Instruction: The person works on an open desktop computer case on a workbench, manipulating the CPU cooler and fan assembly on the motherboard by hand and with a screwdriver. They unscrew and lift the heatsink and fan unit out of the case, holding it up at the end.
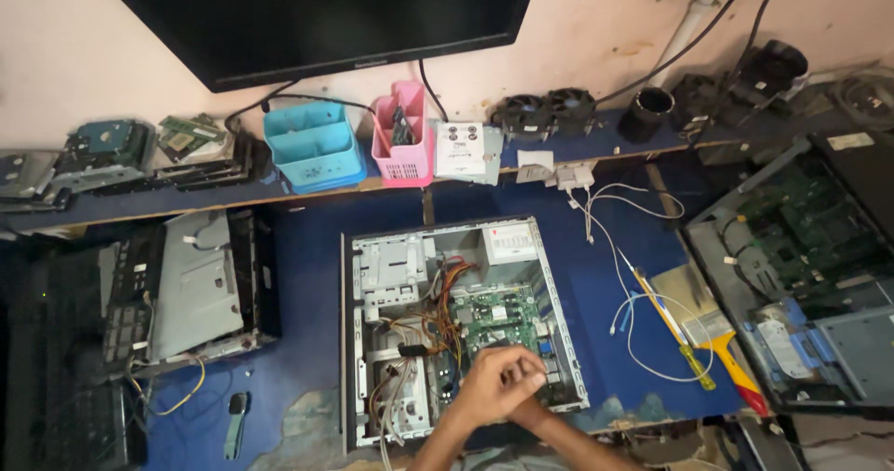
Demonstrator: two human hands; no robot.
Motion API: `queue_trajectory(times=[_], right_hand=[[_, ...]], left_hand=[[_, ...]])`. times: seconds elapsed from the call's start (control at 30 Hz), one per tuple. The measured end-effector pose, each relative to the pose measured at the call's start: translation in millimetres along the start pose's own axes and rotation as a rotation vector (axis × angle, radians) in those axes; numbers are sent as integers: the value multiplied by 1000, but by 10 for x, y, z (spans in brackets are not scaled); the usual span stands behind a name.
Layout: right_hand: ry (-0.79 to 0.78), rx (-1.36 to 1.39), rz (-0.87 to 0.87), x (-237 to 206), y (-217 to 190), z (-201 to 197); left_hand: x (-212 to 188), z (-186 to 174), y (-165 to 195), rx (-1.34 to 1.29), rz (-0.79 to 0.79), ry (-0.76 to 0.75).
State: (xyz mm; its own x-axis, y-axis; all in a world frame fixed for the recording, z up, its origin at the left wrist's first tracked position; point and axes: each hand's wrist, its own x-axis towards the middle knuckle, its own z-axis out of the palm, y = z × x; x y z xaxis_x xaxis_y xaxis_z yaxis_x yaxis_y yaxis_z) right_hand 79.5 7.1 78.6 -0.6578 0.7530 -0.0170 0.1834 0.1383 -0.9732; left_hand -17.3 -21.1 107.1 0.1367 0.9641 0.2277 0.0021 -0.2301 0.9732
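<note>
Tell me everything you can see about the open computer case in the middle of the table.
The open computer case is grey metal, lying flat on the blue table with its side panel off. Inside are a green circuit board, bundled orange, yellow and red wires and metal drive bays. Two hands, overlapping, reach in over its lower right corner.

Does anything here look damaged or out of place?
Yes. The blue table cover is worn through at the front edge, left of the open computer case. A paintbrush lies among loose white cables.
</note>
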Motion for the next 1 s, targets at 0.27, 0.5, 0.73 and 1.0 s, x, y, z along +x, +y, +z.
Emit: queue_trajectory(times=[0.27,0.5,0.73,1.0], right_hand=[[307,-447,-290,-119,-149,173],[306,-166,-166,-118,-65,181],[-33,144,72,-173,-3,-32],[433,-198,-18,-228,-120,269]], left_hand=[[-50,238,-82,207,204,511],[-62,134,-32,40,118,165],[-69,65,-92,54,2,-123],[-35,219,-21,153,58,273]])
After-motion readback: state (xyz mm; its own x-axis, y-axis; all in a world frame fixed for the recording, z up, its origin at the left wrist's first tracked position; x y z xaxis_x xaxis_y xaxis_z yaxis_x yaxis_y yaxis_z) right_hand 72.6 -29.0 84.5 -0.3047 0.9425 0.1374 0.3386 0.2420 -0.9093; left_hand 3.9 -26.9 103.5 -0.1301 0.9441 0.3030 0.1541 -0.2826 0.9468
